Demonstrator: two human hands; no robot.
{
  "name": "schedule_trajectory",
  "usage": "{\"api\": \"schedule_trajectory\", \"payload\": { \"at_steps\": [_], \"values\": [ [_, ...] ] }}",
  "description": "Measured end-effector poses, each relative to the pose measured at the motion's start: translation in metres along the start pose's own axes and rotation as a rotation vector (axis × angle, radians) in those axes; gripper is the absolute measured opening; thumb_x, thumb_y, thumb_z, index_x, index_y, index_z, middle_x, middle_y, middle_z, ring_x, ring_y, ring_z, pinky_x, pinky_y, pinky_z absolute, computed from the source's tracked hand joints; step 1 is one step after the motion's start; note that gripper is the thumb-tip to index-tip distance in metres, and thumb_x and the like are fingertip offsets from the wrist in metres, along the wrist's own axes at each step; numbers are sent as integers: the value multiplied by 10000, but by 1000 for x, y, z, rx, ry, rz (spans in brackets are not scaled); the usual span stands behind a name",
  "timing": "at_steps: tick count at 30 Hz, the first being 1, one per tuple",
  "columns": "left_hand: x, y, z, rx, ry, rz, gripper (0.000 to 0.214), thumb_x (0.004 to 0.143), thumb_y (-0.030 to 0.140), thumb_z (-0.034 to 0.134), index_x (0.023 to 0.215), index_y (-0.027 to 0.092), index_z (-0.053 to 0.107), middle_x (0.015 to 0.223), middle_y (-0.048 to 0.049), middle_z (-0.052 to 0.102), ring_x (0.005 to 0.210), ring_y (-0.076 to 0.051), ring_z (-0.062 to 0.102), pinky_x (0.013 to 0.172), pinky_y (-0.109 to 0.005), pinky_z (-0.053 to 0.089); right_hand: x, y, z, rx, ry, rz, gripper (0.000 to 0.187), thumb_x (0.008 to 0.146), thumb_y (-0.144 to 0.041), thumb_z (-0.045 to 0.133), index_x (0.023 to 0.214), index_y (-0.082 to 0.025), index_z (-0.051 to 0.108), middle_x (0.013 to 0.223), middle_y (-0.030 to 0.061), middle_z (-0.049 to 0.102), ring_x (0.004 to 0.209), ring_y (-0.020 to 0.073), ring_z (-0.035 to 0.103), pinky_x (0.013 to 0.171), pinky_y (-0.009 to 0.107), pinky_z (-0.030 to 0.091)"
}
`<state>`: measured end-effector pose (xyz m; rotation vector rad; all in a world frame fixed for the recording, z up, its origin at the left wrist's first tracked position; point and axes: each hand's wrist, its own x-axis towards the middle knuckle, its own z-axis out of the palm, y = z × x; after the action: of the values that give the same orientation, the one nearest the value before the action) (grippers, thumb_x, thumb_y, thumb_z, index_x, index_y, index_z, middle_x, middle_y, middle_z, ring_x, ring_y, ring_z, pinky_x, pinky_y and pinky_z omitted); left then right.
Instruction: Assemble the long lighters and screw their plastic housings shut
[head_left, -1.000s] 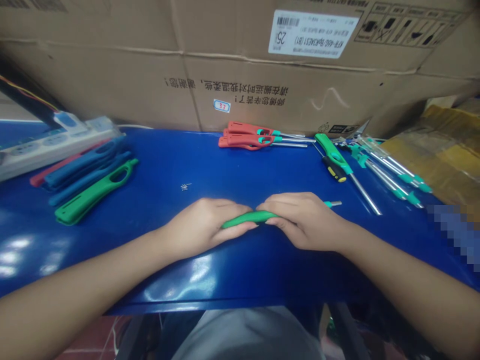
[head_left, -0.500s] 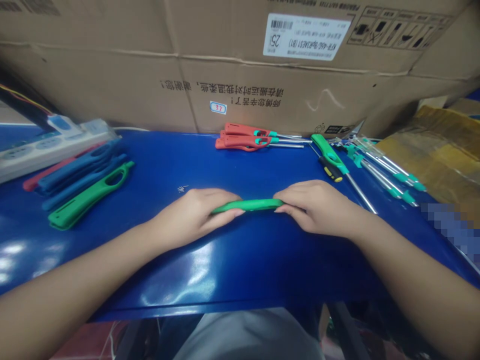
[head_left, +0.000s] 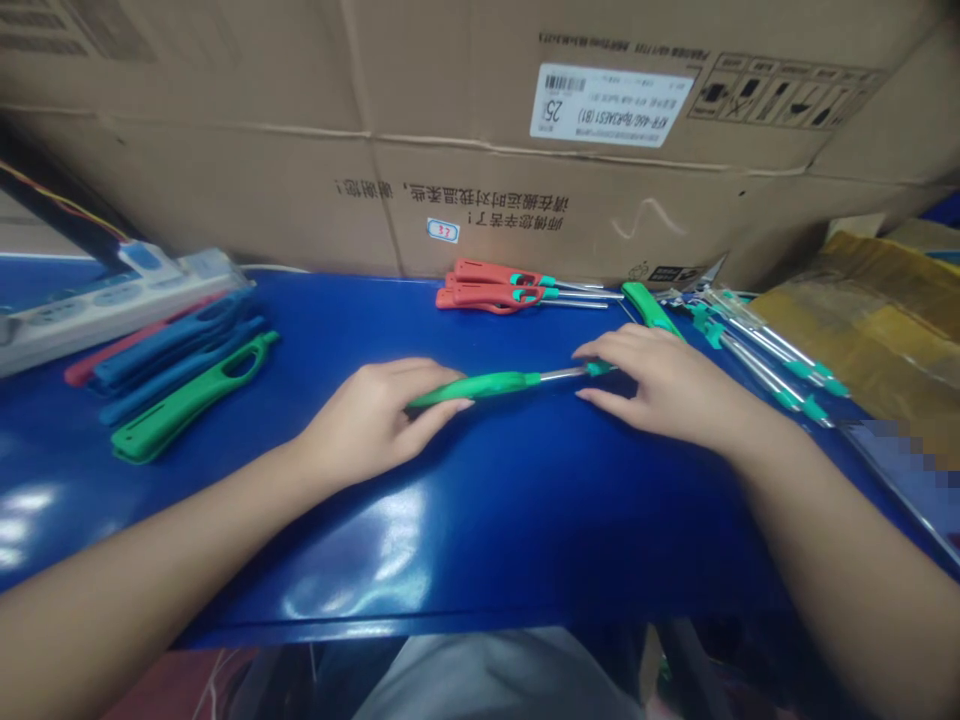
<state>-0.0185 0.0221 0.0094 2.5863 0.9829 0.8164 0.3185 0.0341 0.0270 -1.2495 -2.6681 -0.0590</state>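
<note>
My left hand (head_left: 390,408) is closed around one end of a green lighter handle (head_left: 487,386), thumb below and fingers above. A short metal tube (head_left: 562,375) runs right from the handle to a small teal piece (head_left: 598,369). My right hand (head_left: 652,385) is around that teal piece, its thumb and forefinger spread apart with a gap between them. Just behind my right hand lies another green lighter (head_left: 646,303), partly hidden by it. Red lighters with metal tubes (head_left: 491,285) lie against the cardboard box.
Blue and green lighter handles (head_left: 191,400) lie at left beside a white power strip (head_left: 97,305). Metal tubes with teal parts (head_left: 776,360) lie at right, near a yellow-taped box (head_left: 870,310). A large cardboard box (head_left: 450,80) walls off the back of the blue table (head_left: 480,520).
My right hand has let go of the handle and shifted right, its fingers parting. The metal tube now shows. It now covers the black and yellow screwdriver. The view has tilted slightly up.
</note>
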Motion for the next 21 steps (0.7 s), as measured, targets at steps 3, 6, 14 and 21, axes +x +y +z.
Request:
{"api": "schedule_trajectory", "payload": {
  "at_steps": [3,6,14,21],
  "values": [
    [1,-3,0,-21,15,-5,216,1005,319,636,1107,165,746,981,-26,764,804,-130,694,739,-216,499,0,9,-2,21,37,-9,183,994,-291,603,1060,-178,730,1024,89,764,962,269,671,907,422,480],
    [0,-3,2,-24,2,25,217,1006,314,637,1126,164,739,988,-29,759,837,-136,695,768,-217,505,3,1,-1,57,80,-98,173,1011,-282,603,1062,-193,742,999,62,780,938,243,674,896,401,463],
    [-5,10,11,-130,-56,31,196,1004,293,635,1099,158,739,946,-42,756,821,-143,690,760,-227,511,5,-42,24,-66,225,-340,262,1052,-249,521,1047,-80,721,894,120,752,800,235,634,742,379,448],
    [-2,12,10,-433,-175,-278,290,964,383,650,821,150,747,706,-13,729,606,-134,640,557,-215,465,3,-48,28,-63,279,-403,245,1048,-216,522,1010,-62,709,830,106,723,763,224,582,730,368,450]
  ]
}}
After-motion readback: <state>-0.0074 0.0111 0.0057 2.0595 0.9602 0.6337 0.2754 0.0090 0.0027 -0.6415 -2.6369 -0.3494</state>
